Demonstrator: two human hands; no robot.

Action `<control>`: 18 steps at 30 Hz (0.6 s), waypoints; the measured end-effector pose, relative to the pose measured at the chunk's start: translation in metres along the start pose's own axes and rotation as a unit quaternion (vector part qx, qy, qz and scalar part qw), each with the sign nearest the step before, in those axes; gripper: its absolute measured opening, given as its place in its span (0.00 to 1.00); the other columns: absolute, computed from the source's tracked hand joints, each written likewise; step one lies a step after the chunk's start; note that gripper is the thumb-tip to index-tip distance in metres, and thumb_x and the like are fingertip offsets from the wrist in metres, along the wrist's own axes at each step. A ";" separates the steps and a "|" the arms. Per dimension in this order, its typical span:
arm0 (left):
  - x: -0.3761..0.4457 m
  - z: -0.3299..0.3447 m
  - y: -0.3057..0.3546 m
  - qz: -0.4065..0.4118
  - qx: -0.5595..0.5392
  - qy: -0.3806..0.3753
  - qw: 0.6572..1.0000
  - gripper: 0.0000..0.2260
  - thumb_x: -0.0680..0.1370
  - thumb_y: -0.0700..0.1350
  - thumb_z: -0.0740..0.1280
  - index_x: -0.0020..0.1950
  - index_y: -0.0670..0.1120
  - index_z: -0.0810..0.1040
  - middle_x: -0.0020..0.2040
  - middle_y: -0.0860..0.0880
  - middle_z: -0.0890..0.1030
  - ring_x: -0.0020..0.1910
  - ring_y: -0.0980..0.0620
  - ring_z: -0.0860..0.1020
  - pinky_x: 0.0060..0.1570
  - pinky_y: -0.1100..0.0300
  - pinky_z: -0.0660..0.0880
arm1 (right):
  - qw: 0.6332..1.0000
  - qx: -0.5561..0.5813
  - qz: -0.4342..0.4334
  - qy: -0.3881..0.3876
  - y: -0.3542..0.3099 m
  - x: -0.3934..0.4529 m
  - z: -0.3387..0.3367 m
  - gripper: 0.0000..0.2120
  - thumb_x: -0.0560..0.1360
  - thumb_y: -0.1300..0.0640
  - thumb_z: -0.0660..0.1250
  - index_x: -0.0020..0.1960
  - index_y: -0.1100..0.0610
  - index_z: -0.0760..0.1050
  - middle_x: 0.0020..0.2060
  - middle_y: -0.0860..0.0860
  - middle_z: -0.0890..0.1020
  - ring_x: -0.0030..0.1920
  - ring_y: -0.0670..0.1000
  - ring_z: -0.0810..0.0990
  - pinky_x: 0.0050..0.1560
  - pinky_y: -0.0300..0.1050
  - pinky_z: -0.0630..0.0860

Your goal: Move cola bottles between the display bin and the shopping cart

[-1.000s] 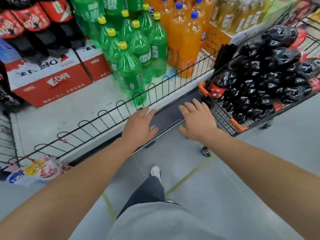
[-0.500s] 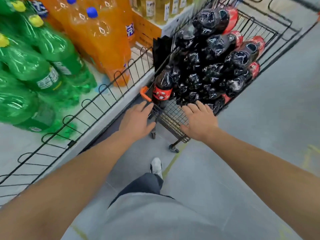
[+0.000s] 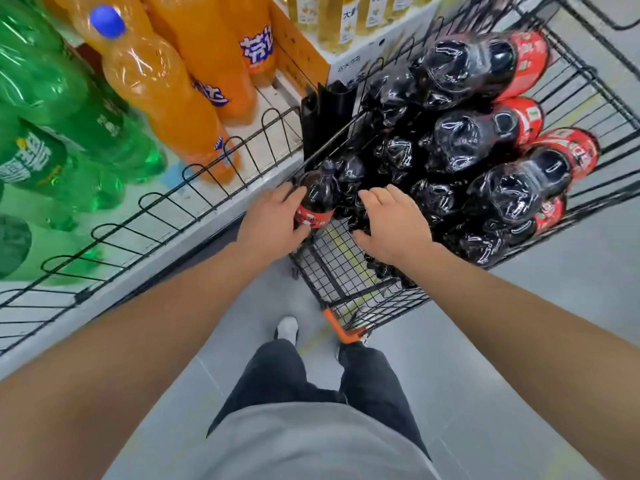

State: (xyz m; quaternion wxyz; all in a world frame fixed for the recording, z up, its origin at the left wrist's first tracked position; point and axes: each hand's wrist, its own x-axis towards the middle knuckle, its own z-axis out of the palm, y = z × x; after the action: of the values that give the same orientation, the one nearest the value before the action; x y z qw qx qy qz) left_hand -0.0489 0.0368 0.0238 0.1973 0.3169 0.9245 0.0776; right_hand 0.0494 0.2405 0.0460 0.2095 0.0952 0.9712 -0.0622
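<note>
Grey floor (image 3: 485, 393) fills the lower frame, w/ the person's dark trousers and a white shoe (image 3: 287, 327) over it; display shelf (image 3: 114, 282) runs along the left, edged by a black wire fence (image 3: 166, 202); on it stand green bottles (image 3: 52, 109) toward the left edge, orange bottles (image 3: 166, 95) next along, pale yellow bottles (image 3: 349, 19) at the far end; shopping cart (image 3: 349, 282) sits just beside the shelf's front edge, black wire w/ an orange corner piece (image 3: 337, 327) nearest the person; cart is heaped w/ cola bottles (image 3: 485, 140), lying on their sides, bases toward the camera, red labels toward the cart's far right side; bare mesh shows at the cart's near end; one cola bottle (image 3: 317, 202) lies at the cart's near-left corner, against the shelf side; left hand (image 3: 273, 226) has its grip curled round that bottle at the red label, thumb on the near side; right hand (image 3: 391, 223) hovers over the pile's near edge, grip apart, fingers spread and slightly bent; cannot tell if the fingertips touch a bottle.
</note>
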 end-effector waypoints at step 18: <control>0.072 0.064 -0.025 -0.110 -0.120 0.007 0.987 0.33 0.73 0.57 0.64 0.74 0.41 0.70 0.68 0.35 0.75 0.64 0.32 0.75 0.63 0.37 0.72 | 0.997 0.023 -0.054 -0.040 -0.020 0.164 -0.003 0.21 0.82 0.43 0.64 0.69 0.54 0.69 0.59 0.56 0.78 0.54 0.64 0.80 0.44 0.50 0.72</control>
State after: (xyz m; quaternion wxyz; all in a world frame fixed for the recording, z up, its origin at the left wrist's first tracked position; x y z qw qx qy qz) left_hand -0.0887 0.0627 -0.0640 0.2346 0.1864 0.9391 0.1682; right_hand -0.1027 0.2473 -0.0182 0.2423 0.0451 0.9641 -0.0992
